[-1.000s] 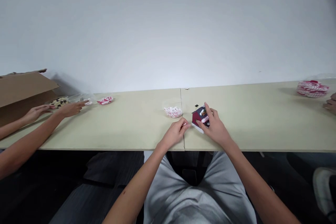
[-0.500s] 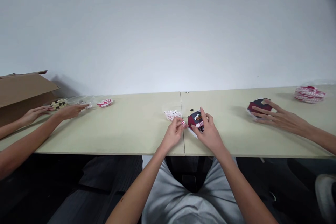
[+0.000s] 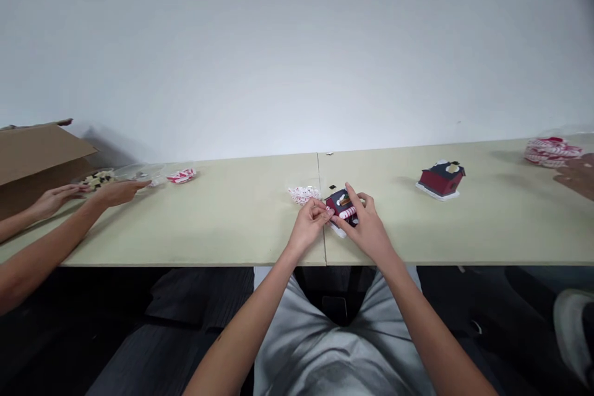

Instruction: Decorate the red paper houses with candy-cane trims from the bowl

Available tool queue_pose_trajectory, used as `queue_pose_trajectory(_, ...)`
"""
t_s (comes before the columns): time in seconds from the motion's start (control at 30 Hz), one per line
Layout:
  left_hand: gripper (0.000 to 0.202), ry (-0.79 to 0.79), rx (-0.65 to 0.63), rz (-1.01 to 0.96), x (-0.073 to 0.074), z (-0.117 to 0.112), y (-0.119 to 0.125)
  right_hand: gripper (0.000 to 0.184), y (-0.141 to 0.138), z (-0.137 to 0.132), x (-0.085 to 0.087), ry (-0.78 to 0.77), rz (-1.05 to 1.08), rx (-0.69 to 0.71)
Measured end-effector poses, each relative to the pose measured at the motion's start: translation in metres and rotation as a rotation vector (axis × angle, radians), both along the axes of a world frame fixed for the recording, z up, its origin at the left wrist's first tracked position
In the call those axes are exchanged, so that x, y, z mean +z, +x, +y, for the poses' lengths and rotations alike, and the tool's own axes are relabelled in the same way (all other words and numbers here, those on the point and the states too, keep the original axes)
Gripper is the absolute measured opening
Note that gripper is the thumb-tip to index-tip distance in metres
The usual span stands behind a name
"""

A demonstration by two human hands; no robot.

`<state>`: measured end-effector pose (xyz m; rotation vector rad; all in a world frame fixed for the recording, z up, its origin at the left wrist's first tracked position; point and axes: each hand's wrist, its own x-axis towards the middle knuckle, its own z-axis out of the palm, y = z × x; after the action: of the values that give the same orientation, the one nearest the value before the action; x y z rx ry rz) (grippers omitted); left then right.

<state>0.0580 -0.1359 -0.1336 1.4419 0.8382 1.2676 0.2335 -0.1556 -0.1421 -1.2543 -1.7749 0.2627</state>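
My right hand (image 3: 366,223) grips a small toy house (image 3: 337,203) with dark red walls, a dark roof and a white base, near the table's front edge. A red-and-white striped piece runs along its roof edge. The fingertips of my left hand (image 3: 310,223) are pinched together against the house's left side; a tiny striped piece seems to be between them, mostly hidden. Just behind my left hand lies a pile of small white-and-red pieces (image 3: 304,194).
A second house (image 3: 440,179) stands at the right. Beyond it, a co-worker's hand (image 3: 578,176) is by striped pieces (image 3: 552,151). At the left are another person's hands (image 3: 120,192), a cardboard box (image 3: 41,145), beige-and-black pieces (image 3: 99,179) and striped pieces (image 3: 182,176). A dark chip (image 3: 332,187) lies centrally.
My left hand has moved right, bringing its small striped piece against the house. On the right, the co-worker's hand has let go of the second house and moved away towards the striped pieces.
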Motion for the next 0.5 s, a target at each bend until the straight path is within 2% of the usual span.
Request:
queue_pose_trajectory(0.23, 0.041, -0.059, 0.014, 0.009, 0.0089, -0.007, 0.001, 0.082, 0.0006, -0.0016, 0.0015, 0.035, -0.036, 0.047)
queue_pose_trajectory(0.5, 0.038, -0.101, 0.004, -0.045, 0.0044, -0.0073, -0.0007, 0.079, -0.0008, -0.0047, 0.0041, 0.037, -0.029, 0.036)
